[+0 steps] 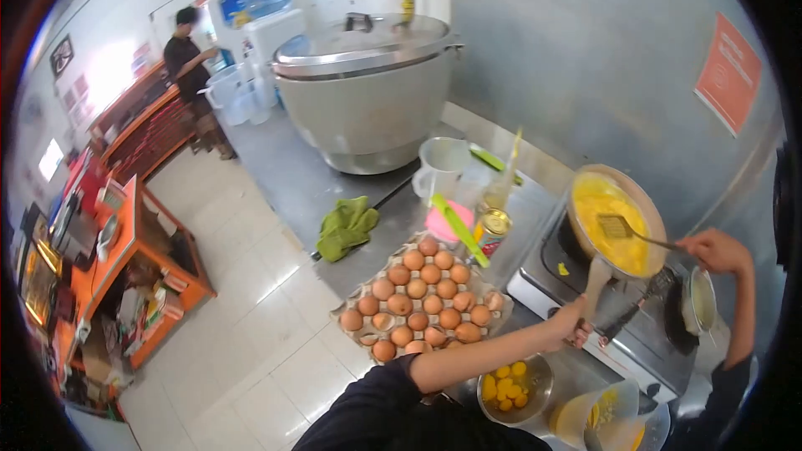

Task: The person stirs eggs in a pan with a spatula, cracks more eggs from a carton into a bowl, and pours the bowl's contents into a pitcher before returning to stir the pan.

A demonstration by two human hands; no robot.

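My left hand [573,322] grips the pale handle [596,280] of a frying pan [616,219] that is tilted on the stove [618,321]. The pan is full of yellow scrambled egg. My right hand [716,250] holds the thin handle of a slotted spatula [620,227] whose head rests in the egg. Just left of my left arm is a tray of brown eggs [422,299]. Below my left arm stands a metal bowl with egg yolks [512,386].
A huge lidded pot [368,92] stands on the steel counter [284,175] behind. Nearby are a green cloth [346,226], a white jug [441,165], a tin can [494,225] and a pink plate with green tongs [455,224]. Another person [194,75] stands far left by an orange counter [125,234].
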